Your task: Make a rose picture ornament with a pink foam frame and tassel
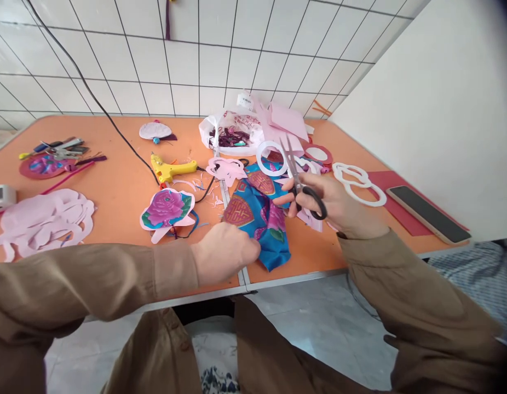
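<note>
From the head camera, the left hand (223,251) is curled shut and its fingers pinch the near edge of a bright blue cloth (259,216) with red and pink flowers on it. The cloth lies on the orange surface (122,191), stretching from the left fingers toward the right fingers. The right hand (339,208) holds black scissors (303,180). Its fingers go through the handle rings, and the blades are a little apart and point up and away from the cloth. Just past the scissor tips lie white paper rings (356,180). To the left of the left fingers sits a pink flower cutout (167,208), and farther off is a yellow glue gun (171,168). A phone (428,213) lies well to the right of the right fingers.
</note>
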`<control>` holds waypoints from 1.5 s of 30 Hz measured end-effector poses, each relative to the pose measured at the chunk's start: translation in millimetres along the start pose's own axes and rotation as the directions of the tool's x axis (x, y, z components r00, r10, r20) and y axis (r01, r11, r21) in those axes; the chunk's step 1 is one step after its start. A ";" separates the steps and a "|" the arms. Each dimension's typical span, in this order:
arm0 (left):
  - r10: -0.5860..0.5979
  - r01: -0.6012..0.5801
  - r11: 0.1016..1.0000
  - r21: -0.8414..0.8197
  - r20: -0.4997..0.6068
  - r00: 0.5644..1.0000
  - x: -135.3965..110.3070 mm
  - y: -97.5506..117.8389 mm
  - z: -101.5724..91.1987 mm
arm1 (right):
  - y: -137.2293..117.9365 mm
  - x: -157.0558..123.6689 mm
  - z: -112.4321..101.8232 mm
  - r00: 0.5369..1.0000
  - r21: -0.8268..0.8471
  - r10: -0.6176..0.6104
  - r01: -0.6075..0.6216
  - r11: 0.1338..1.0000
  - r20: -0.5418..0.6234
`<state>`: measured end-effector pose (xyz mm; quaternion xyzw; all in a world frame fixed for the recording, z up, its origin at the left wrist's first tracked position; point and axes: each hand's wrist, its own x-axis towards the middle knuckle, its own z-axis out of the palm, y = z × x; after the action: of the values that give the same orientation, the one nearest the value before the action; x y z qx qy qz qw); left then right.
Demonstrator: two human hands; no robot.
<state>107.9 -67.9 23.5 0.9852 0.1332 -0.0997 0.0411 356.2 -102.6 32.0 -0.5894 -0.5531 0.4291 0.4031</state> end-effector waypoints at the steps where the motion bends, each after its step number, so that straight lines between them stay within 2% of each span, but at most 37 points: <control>1: 0.010 -0.010 1.000 0.010 -0.004 1.000 3.5 0.1 -3.2 | 2.4 2.2 0.7 1.000 -0.018 0.007 -0.007 1.000 0.029; 3: 0.021 -0.020 1.000 0.014 -0.068 0.997 6.9 -2.9 -9.3 | 6.6 4.7 1.2 0.997 -0.027 0.011 -0.009 1.000 0.080; 5: -0.003 -0.002 1.000 -0.022 -0.207 0.978 6.7 -10.3 -16.4 | 9.6 6.1 -0.9 0.997 -0.009 -0.014 0.015 1.000 0.072; 6: -0.035 0.015 0.997 -0.071 -0.291 0.956 6.2 -15.5 -21.1 | 10.2 7.1 -3.0 0.999 0.002 -0.032 0.032 0.999 0.043; 8: -0.154 0.045 0.969 -0.244 -0.450 0.879 5.7 -28.3 -33.5 | 9.0 10.2 -7.9 0.996 0.029 -0.081 0.082 0.996 -0.041; 10: -0.292 0.035 0.879 -0.475 -0.480 0.827 7.5 -42.1 -48.7 | 4.7 15.2 -11.0 0.984 0.052 -0.139 0.146 0.988 -0.114; 13: -0.419 -0.048 0.678 -0.733 -0.439 0.795 14.6 -57.3 -68.4 | -4.2 26.5 -7.5 0.967 0.096 -0.223 0.236 0.967 -0.125; 16: -0.474 -0.087 0.447 -0.890 -0.319 0.821 23.4 -62.7 -75.0 | -11.5 41.9 1.3 0.962 0.187 -0.250 0.267 0.945 -0.114; 18: -0.513 -0.093 0.326 -0.941 -0.258 0.819 28.0 -64.3 -72.0 | -14.6 53.2 3.6 0.965 0.258 -0.225 0.253 0.932 -0.134; 19: -0.548 -0.095 0.273 -0.957 -0.236 0.802 29.6 -65.7 -69.2 | -15.9 58.7 2.8 0.965 0.285 -0.214 0.250 0.925 -0.151; 21: -0.640 -0.109 0.169 -0.979 -0.194 0.744 30.9 -71.3 -63.1 | -18.6 67.8 -1.7 0.962 0.321 -0.206 0.255 0.912 -0.178; 23: -0.713 -0.138 0.068 -0.988 -0.145 0.686 30.2 -80.4 -58.3 | -22.5 73.0 -7.2 0.965 0.355 -0.202 0.250 0.901 -0.168; 24: -0.728 -0.159 0.020 -0.987 -0.123 0.674 29.4 -85.7 -56.9 | -25.1 73.9 -9.0 0.969 0.367 -0.198 0.240 0.898 -0.149; 26: -0.713 -0.190 -0.078 -0.979 -0.078 0.696 27.6 -95.8 -55.7 | -31.3 73.0 -8.9 0.977 0.371 -0.183 0.210 0.905 -0.106; 28: -0.656 -0.183 -0.152 -0.971 -0.039 0.754 26.7 -102.8 -55.8 | -37.8 70.0 -4.0 0.981 0.344 -0.178 0.193 0.919 -0.077; 30: -0.582 -0.160 -0.147 -0.976 -0.046 0.812 27.4 -105.1 -56.3 | -43.0 66.8 3.8 0.983 0.315 -0.175 0.183 0.931 -0.053; 32: -0.550 -0.159 -0.091 -0.983 -0.083 0.831 29.4 -102.8 -56.7 | -45.9 64.4 11.3 0.985 0.291 -0.169 0.169 0.942 -0.023; 35: -0.622 -0.173 -0.046 -0.984 -0.107 0.776 32.7 -96.4 -57.0 | -45.7 61.1 16.9 0.990 0.255 -0.142 0.132 0.958 0.023; 38: -0.688 -0.171 -0.030 -0.985 -0.104 0.719 35.2 -95.9 -55.8 | -41.8 57.9 14.0 0.994 0.203 -0.113 0.108 0.973 0.011; 42: -0.728 -0.164 0.030 -0.986 -0.134 0.673 38.6 -108.4 -49.9 | -34.3 57.0 3.0 0.987 0.121 -0.120 0.133 0.984 -0.108; 45: -0.747 -0.154 0.039 -0.987 -0.131 0.652 41.0 -117.7 -43.8 | -29.1 58.5 -2.2 0.971 0.069 -0.130 0.146 0.987 -0.199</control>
<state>122.9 60.4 51.4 0.5997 0.3944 0.3540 0.5996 350.5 -42.3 56.9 -0.5709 -0.5327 0.3634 0.5082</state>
